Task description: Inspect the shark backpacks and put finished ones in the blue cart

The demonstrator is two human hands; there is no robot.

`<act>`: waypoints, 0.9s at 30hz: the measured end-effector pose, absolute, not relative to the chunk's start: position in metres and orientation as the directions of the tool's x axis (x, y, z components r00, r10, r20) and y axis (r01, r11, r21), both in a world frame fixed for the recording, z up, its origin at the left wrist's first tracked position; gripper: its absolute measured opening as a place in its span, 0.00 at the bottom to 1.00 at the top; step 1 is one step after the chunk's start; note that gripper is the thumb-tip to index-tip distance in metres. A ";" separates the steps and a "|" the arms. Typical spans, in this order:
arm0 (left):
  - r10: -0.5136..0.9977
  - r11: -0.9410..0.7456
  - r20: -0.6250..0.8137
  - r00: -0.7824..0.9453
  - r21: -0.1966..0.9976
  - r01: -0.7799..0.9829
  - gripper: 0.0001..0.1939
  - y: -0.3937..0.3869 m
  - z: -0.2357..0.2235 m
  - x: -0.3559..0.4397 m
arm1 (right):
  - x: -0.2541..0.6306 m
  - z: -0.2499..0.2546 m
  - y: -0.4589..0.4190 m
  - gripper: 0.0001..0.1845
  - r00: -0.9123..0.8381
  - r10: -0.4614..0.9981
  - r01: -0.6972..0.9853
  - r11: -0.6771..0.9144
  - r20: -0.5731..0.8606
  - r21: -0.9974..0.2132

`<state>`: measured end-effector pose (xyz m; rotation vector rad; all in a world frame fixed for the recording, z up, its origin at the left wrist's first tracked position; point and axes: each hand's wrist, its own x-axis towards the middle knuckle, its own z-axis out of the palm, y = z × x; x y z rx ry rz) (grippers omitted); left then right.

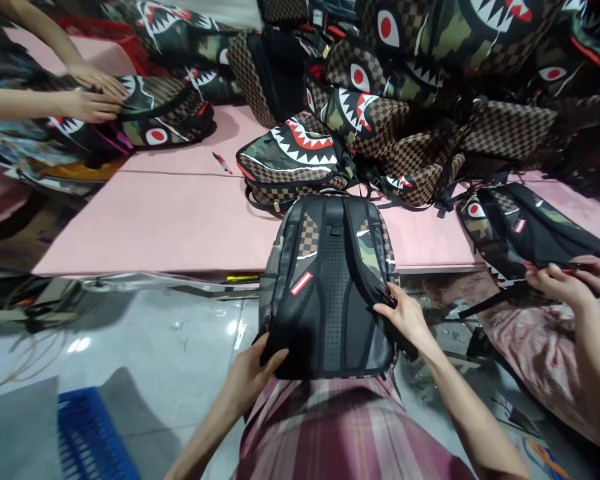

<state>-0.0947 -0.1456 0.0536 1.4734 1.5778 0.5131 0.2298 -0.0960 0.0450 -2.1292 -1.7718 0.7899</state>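
A black backpack (334, 320) with checkered and camouflage patches rests between my lap and the table edge, its back panel and shoulder straps facing up. At its lower left corner, my left hand (254, 370) grips the side, thumb on top and the other fingers hidden beneath. My right hand (404, 315) is closed on the right shoulder strap (363, 267) near the bag's right side. Just beyond the bag, another backpack (300, 157) with a printed shark mouth lies on the pink table (180, 220).
Piled shark-print backpacks (395, 100) fill the back of the table. A small snipper-like tool (223, 162) lies left of centre. One co-worker's hands (97, 93) handle a bag at left; another's hands (565, 280) hold one at right. A blue plastic crate (93, 433) stands on the floor.
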 end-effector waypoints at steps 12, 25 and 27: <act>1.000 0.023 -0.019 -0.014 0.720 0.693 0.19 -0.169 0.024 -0.106 | 0.256 0.025 -0.126 0.23 0.003 0.971 0.446 -0.216 -0.240 -0.869; 0.986 0.154 -0.156 -0.051 0.767 0.623 0.16 -0.173 0.026 -0.103 | 0.258 0.014 -0.126 0.28 0.083 0.961 0.386 -0.275 -0.264 -0.880; 0.985 0.162 -0.166 -0.051 0.768 0.619 0.15 -0.173 0.027 -0.103 | 0.258 0.015 -0.127 0.27 0.070 0.961 0.378 -0.275 -0.269 -0.884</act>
